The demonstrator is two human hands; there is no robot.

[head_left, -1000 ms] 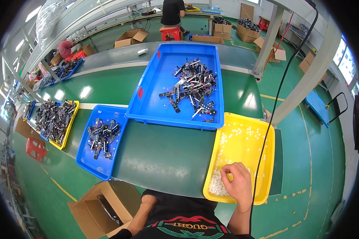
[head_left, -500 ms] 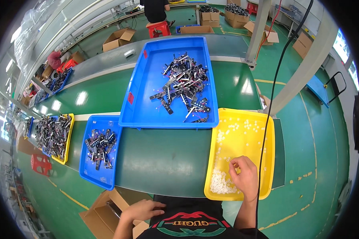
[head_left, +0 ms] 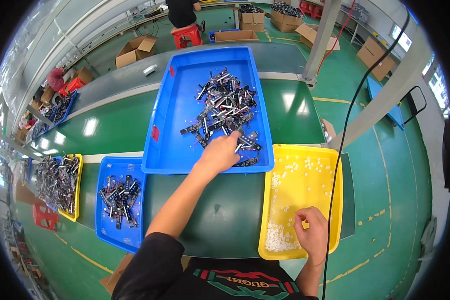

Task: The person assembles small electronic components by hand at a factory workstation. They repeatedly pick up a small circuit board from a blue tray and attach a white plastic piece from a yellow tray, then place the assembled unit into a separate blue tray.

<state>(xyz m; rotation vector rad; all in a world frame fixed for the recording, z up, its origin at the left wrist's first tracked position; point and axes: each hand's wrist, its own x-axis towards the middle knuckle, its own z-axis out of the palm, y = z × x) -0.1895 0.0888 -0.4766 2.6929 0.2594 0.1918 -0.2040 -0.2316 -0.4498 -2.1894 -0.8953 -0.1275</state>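
Note:
My left hand [head_left: 219, 152] reaches into the large blue tray [head_left: 160, 107], its fingers closed at the near edge of a pile of black electronic parts [head_left: 227, 97]. They pinch a black electronic part [head_left: 247, 140] with light spots; the back of the hand partly hides the grip. Above the near half of the yellow tray [head_left: 337, 210] is my right hand [head_left: 312, 232], thumb and fingertips pressed together. Whatever is between them is too small to make out. Small white rings [head_left: 280, 237] lie heaped beside this hand, with others scattered toward the tray's far end.
A smaller blue tray [head_left: 101, 200] of similar parts sits left on the green worktop [head_left: 205, 210]. Another yellow tray [head_left: 78, 192], heaped full, lies further left. A black cable [head_left: 346, 120] hangs before the right side, near a metal post [head_left: 380, 90]. A person [head_left: 182, 12] sits far off.
My left hand has moved from my waist up and forward into the large blue tray, onto the parts. My right hand remains pinched over the yellow tray. The view has shifted slightly.

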